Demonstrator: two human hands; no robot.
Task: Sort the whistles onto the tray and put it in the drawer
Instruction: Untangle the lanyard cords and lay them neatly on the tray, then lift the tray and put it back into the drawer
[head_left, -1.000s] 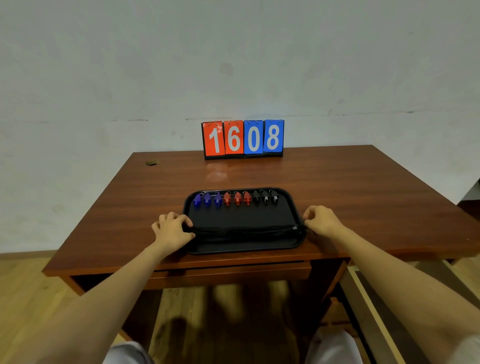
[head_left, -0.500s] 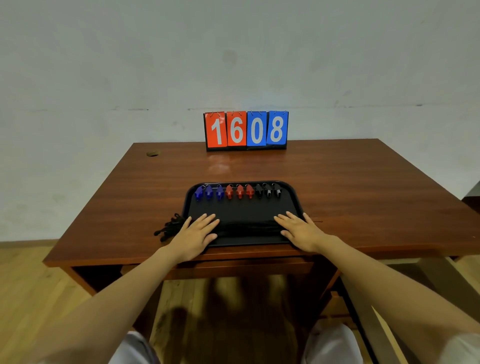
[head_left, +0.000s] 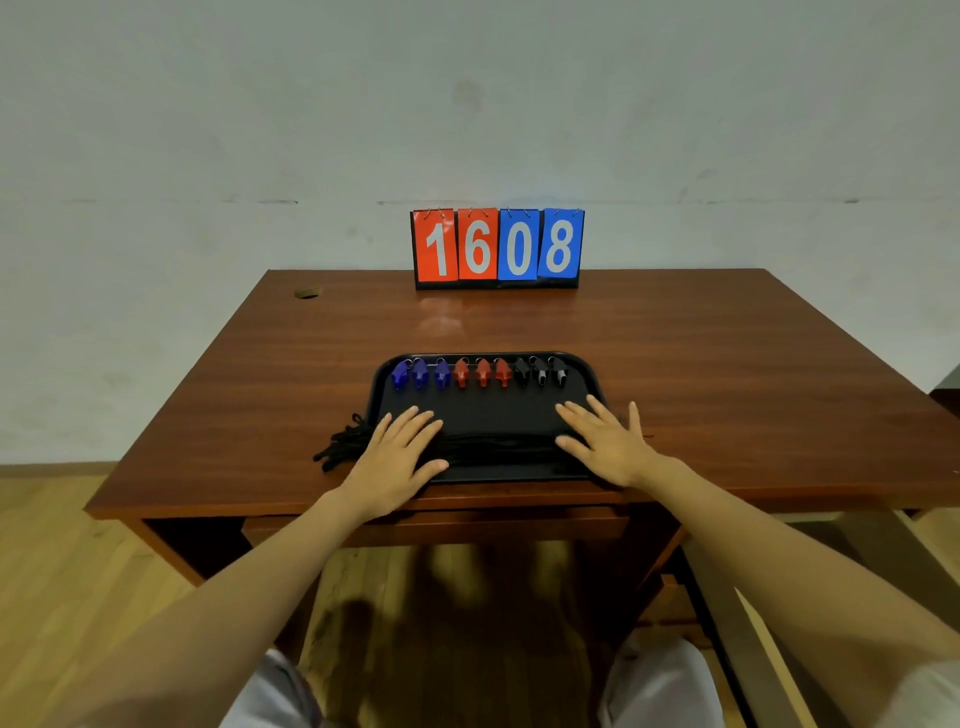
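Head view: left hand (head_left: 395, 457) and right hand (head_left: 608, 447) both lie flat on the near half of the tray (head_left: 493, 410), fingers straight and spread, gripping nothing. The whistles (head_left: 483, 372) sit in one row along the tray's far rim, just past my fingertips: three blue ahead of the left hand, three red between the hands, three black ahead of the right. Their black cords (head_left: 340, 449) run bundled under both palms and spill over the tray's edge onto the desk (head_left: 727, 364), outboard of my left hand. The drawer (head_left: 467, 525) front is directly below my wrists and looks closed. Sorting looks done to me. Handling guess: the tray is stiff, light and probably slick, and the whistles are small loose plastic, so any tilt will slide the row. The cords are limp and will snag the drawer lip if left hanging. Tuck the loose ends in first, then take the tray by its two short rims, one outboard of each hand, and keep it level. One hand has to open the drawer.
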